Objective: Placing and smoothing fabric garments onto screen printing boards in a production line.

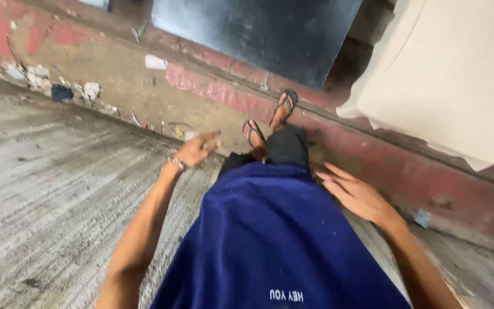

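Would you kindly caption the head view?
Standing person's empty left hand and right hand spread above flip-flops on littered concrete floor.

Rough grey concrete floor (47,189), matt blue cloth shirt (270,240), metal bracelet (178,165).

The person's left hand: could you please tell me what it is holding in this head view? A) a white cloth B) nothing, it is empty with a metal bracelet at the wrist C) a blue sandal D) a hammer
B: the left hand hangs empty in the air, fingers loosely curled, with a thin metal bracelet at its wrist, above the grey concrete floor.
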